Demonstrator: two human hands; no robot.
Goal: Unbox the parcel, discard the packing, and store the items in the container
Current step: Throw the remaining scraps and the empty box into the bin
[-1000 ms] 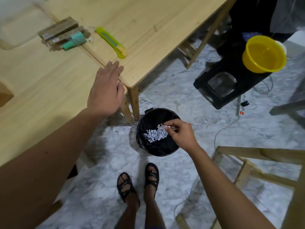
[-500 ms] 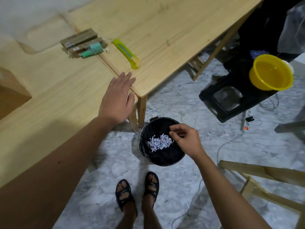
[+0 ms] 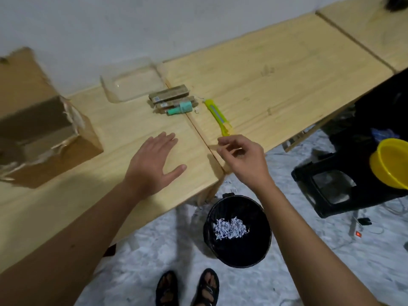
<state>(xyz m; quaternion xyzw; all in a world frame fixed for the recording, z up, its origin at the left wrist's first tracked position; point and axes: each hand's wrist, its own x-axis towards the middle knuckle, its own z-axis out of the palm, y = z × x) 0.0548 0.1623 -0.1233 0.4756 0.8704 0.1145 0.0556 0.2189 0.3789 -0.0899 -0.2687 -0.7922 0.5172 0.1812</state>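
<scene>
- Left hand [image 3: 154, 164]: flat, fingers spread, over the wooden table [image 3: 276, 69], holding nothing.
- Right hand [image 3: 242, 160]: over the table edge, fingers loosely curled, thumb and forefinger nearly meeting (nothing visible between them).
- Torn cardboard parcel [image 3: 44, 129] at far left.
- Boxed items [image 3: 172, 102] between the clear container [image 3: 132, 85] and yellow-green cutter [image 3: 217, 117].
- Shredded packing [image 3: 230, 227] lies in the black bin [image 3: 238, 257] on the floor.

Pale wooden tables [image 3: 276, 69] stand against a plain grey wall [image 3: 132, 23] on marbled floor [image 3: 331, 272].
</scene>
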